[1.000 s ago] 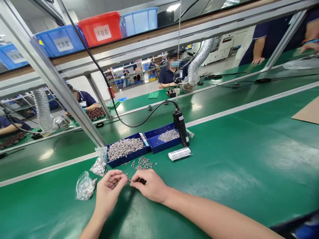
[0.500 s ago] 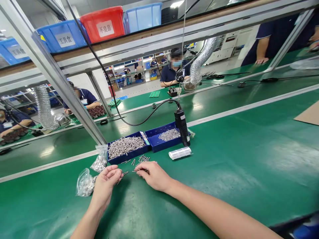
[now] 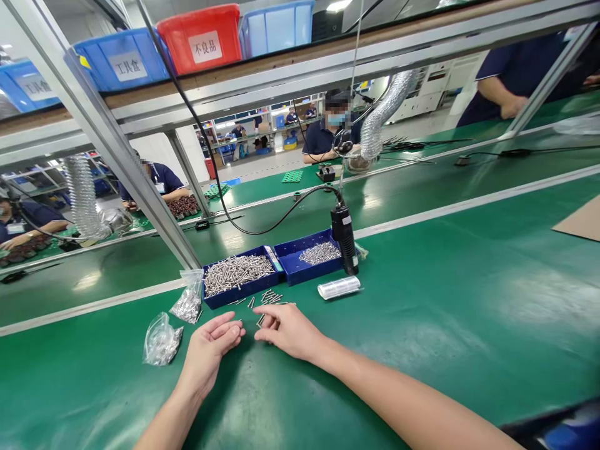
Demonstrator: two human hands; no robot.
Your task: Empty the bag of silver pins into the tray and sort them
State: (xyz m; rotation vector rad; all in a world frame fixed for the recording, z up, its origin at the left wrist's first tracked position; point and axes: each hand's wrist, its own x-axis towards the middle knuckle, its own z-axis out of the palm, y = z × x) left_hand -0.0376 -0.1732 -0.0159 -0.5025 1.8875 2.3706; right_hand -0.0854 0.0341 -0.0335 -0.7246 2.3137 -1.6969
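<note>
Now both hands low on counter (image 3: 422, 325). Left hand (image 3: 210, 350) fingers loosely curled, empty. Right hand (image 3: 288, 328) fingertips together at loose screws (image 3: 267, 300), 12 o'clock of hands. Risk: sleeveless forearm sweep scatters screws; small ones roll, get lost.

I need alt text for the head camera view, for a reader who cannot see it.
Two bare hands, left hand and right hand, rest on a green table beside loose screws. Behind them stand two blue trays of screws, with a black tool hanging over one.
</note>
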